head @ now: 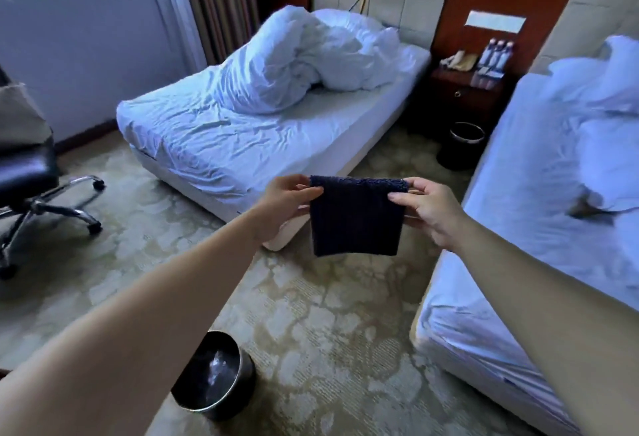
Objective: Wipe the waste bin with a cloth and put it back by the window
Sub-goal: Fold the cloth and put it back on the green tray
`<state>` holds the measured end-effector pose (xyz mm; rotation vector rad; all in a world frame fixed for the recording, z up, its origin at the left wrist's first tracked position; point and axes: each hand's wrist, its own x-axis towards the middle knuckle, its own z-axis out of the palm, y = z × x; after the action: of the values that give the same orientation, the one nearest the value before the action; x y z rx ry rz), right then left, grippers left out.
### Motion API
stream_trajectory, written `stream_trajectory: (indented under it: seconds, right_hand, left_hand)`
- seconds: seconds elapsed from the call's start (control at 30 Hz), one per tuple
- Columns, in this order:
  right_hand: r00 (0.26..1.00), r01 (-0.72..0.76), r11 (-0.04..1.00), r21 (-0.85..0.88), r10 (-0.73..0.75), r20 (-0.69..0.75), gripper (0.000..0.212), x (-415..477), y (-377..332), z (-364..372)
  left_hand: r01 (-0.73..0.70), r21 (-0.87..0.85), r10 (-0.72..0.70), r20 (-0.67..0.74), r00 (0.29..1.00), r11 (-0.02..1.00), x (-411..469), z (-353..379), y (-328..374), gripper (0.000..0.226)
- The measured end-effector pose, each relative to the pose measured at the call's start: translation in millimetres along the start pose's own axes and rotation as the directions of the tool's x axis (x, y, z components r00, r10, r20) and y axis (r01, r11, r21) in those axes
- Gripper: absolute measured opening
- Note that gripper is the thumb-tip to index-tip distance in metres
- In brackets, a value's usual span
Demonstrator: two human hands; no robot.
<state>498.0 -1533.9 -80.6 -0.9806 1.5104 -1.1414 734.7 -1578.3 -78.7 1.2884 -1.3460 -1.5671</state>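
While pinching the folded cloth [356,216] by its top corners, left hand [280,207] and right hand [428,210] hover mid-frame; waste bin [214,375] well below, lower left, nearer the left hand.

Both hands, left [280,204] & right [428,209], pinch dark cloth [356,217] above carpet; bin [214,377] below.

Dark folded cloth [356,216] hanging upright in mid-air, dark round waste bin [214,375] upright on carpet below
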Motion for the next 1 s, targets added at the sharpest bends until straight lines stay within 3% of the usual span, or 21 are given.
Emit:
stream_trajectory:
  seconds: [0.2,0.5,0.57,0.67,0.7,0.77,1.0]
  right_hand:
    - [0.989,0.019,0.999,0.035,-0.014,-0.147,0.011,-63.4,-26.0,-46.0]
    - [0.88,0.036,0.991,0.126,0.028,-0.475,0.012,-211.3,-12.3,-88.2]
    - [0.834,0.041,0.987,0.155,0.051,-0.549,0.013,-249.4,-5.3,-97.4]
    - [0.759,0.041,0.982,0.183,0.088,-0.645,0.019,-304.5,7.9,-113.8]
    - [0.726,0.043,0.98,0.195,0.104,-0.68,0.017,-325.8,12.9,-119.9]
    - [0.65,0.058,0.975,0.214,0.126,-0.75,0.014,-366.7,21.3,-131.5]
    - [0.358,0.142,0.949,0.281,0.215,-0.909,0.021,-500.3,53.0,-150.1]
  left_hand:
    - [-0.073,0.08,0.058,0.176,0.983,0.994,-8.5,42.5,39.5,0.002]
    - [-0.156,0.135,0.073,0.481,0.874,0.979,-72.0,122.1,58.6,0.01]
    - [-0.173,0.16,0.051,0.577,0.815,0.972,-89.0,144.8,57.4,0.001]
    - [-0.192,0.183,0.014,0.687,0.726,0.964,-113.3,183.8,53.6,0.018]
    - [-0.193,0.189,-0.004,0.724,0.69,0.963,-123.1,200.1,51.2,0.013]
    - [-0.189,0.191,-0.037,0.79,0.612,0.963,-149.0,231.5,50.5,0.004]
    - [-0.249,0.186,-0.091,0.932,0.35,0.95,-246.3,330.8,29.3,0.011]
